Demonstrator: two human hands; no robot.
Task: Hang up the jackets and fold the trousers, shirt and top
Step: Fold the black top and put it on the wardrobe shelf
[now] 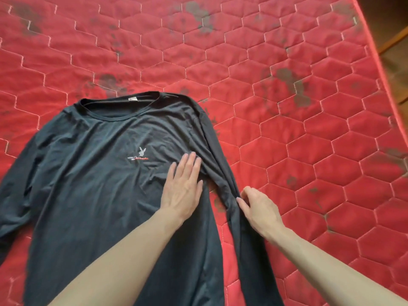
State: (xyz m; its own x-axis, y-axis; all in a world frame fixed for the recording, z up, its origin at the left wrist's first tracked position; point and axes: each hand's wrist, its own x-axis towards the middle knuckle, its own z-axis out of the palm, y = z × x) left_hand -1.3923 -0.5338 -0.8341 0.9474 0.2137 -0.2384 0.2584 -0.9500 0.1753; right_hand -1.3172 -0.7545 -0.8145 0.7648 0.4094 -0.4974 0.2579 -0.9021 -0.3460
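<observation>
A dark long-sleeved top point(106, 173) lies face up on the red quilted mattress point(309, 107), neckline at the far end, hem running off the near edge. The left hand point(183, 184) lies flat, fingers straight, pressing the chest just right of the small rabbit logo point(139, 154). The right hand point(258, 208) pinches the bunched right sleeve point(220, 173) between thumb and fingers. To fold well, I'd say keep the left palm anchoring the body, draw the sleeve taut, then lay it straight across the chest, smoothing the creases near the armpit first.
</observation>
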